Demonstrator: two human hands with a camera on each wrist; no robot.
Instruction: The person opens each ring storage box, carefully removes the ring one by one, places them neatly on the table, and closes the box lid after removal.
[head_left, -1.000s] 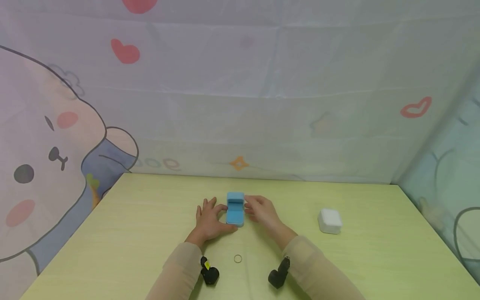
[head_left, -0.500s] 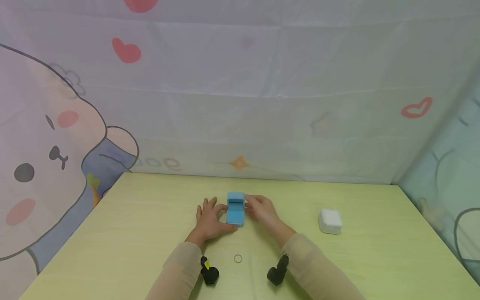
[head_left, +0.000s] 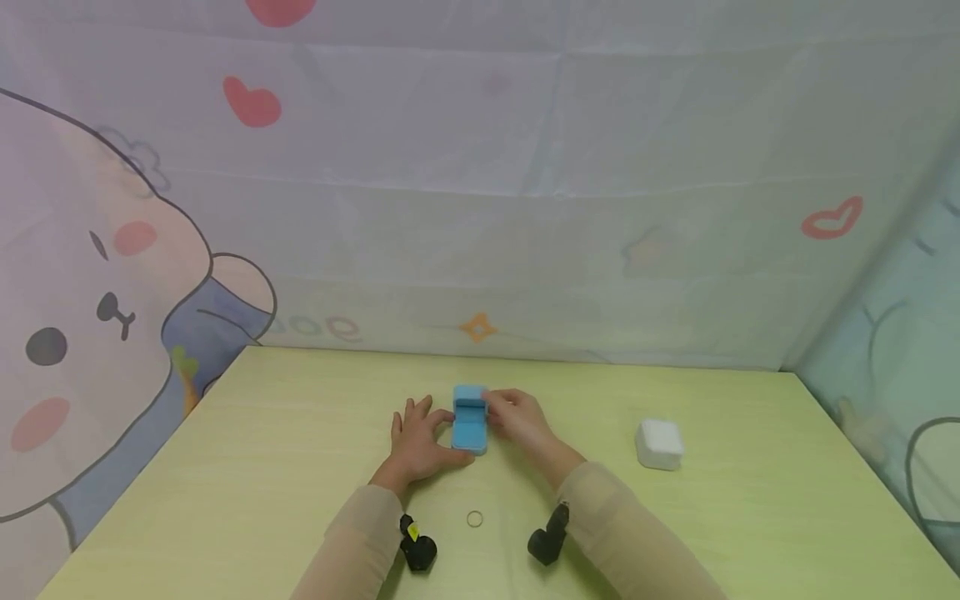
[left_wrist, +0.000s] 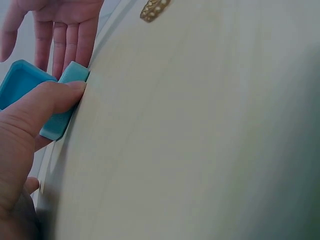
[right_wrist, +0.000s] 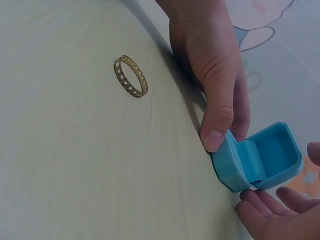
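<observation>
Left grip [head_left: 417, 446]: the person's left hand pinches the blue box [head_left: 469, 435], thumb along the near face of its base, index finger at its left side, the other fingers spread clear. The step in hand looks like steadying the box; light pressure low on the base should serve best — too hard a pinch could slide or tip so light a thing.
Blue box: on the desk [head_left: 750, 483], within the left grip and immediately left of the right grip; its lid [head_left: 469, 393] is raised at the back, the hollow facing the person.
Gold ring [right_wrist: 139, 74]: lies on the desk, nearer the person than either grip and sideways between the two, touched by neither.
Right grip [head_left: 522, 422]: fingers loosely extended beside the box's right side, holding nothing; whether the fingertips touch it I cannot tell. Any contact with the lid is best kept gentle — a sideways push would work against the left grip.
White case [head_left: 660, 443]: right of the right grip, well apart from it.
</observation>
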